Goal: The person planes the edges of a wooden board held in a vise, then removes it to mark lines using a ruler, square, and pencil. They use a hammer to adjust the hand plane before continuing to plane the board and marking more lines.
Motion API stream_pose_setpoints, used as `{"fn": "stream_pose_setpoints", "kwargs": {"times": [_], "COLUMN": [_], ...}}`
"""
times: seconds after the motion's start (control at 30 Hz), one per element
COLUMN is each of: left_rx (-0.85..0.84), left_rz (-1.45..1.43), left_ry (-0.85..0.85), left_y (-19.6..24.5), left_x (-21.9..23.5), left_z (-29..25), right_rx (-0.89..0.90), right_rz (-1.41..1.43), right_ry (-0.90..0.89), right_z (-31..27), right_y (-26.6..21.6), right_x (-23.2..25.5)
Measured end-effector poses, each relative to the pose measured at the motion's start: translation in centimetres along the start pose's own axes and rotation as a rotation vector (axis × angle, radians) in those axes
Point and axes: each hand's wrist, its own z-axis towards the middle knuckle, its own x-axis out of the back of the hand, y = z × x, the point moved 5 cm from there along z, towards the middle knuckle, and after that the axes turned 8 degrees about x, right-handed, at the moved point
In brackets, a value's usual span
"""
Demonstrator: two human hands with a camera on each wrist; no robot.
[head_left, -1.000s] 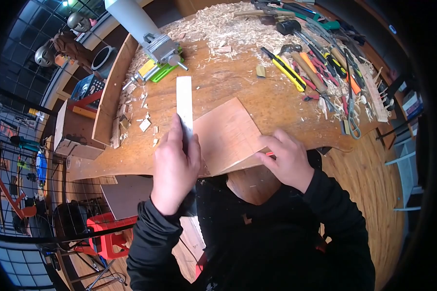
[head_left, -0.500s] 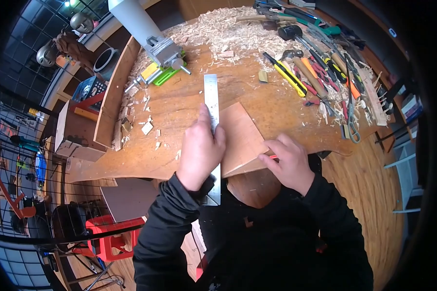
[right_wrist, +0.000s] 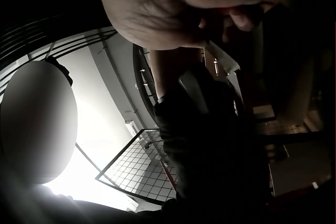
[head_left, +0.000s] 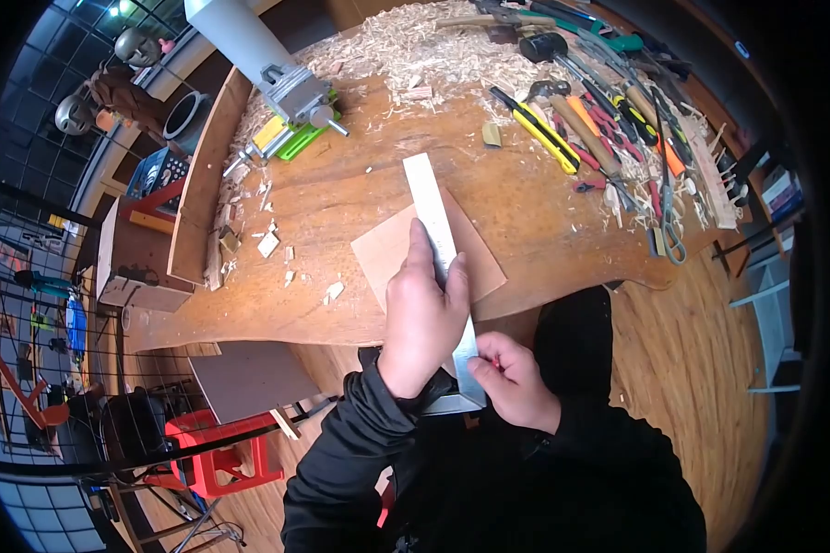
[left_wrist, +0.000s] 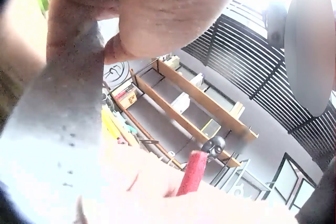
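Observation:
My left hand [head_left: 424, 309] grips a steel try square [head_left: 431, 205], index finger stretched along the blade and thumb at its other edge. The blade lies slantwise over a thin square wooden board [head_left: 383, 244] at the bench's front edge, and its angled stock [head_left: 454, 404] is near my body. Close up in the left wrist view, the blade [left_wrist: 58, 140] runs below the fingers. My right hand [head_left: 516, 382] is curled at the blade's lower end, thumb at its edge, holding a red pencil [left_wrist: 192, 174] that is mostly hidden. The right wrist view is dark.
A yellow utility knife [head_left: 546, 136] and several hand tools lie on the right of the workbench [head_left: 295, 217]. Wood shavings [head_left: 415, 46] cover the back. A grey post with a clamp [head_left: 295, 92] stands at the back left, and a red stool [head_left: 221, 456] is below left.
My left hand has carried the square rightward from beside the board to across it, and the blade now tilts. My right hand has left the board's right corner and come down to the square's lower end.

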Motion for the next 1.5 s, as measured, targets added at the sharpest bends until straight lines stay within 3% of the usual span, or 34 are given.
{"fn": "stream_pose_setpoints", "kwargs": {"times": [0.07,0.13,0.2,0.27,0.33,0.4,0.47,0.53,0.93,1.37,1.5], "left_rx": [0.084,0.015,-0.025,-0.204,-0.179,-0.384,-0.347,-0.453,-0.510,-0.481,-0.518], "left_rz": [-0.027,-0.068,0.076,0.213,0.249,0.299,0.315,0.398,0.453,0.418,0.419], "left_ry": [-0.053,-0.033,-0.022,-0.011,-0.071,-0.126,-0.193,-0.241,-0.454,-0.499,-0.413], "left_y": [-0.5,-1.1,-1.7,-1.5,-1.9,-1.9,-2.6,-2.6,-3.1,-2.4,-1.7], "left_x": [0.1,0.7,2.2,3.3,4.3,4.5,4.1,3.1,0.8,1.0,2.0], "left_z": [0.1,0.7,1.6,2.5,3.6,4.1,4.8,4.8,7.1,6.6,5.4], "right_rx": [0.047,-0.014,-0.068,-0.122,-0.111,-0.215,-0.236,-0.253,-0.254,-0.271,-0.197], "right_rz": [-0.134,-0.011,0.089,0.096,0.130,0.076,0.059,0.061,0.086,0.124,0.096], "right_ry": [0.018,0.065,0.078,0.085,0.106,0.079,0.098,0.116,0.118,0.058,-0.021], "right_z": [-0.2,-0.5,-0.9,-1.3,-1.9,-2.4,-2.5,-2.9,-1.7,-1.8,-2.7], "right_y": [-0.5,-0.3,-0.1,-0.6,-0.6,-1.3,-2.0,-1.9,-1.5,-2.1,-1.6], "right_x": [0.9,1.9,3.2,4.6,5.9,6.6,6.4,6.3,5.8,5.9,5.7]}}
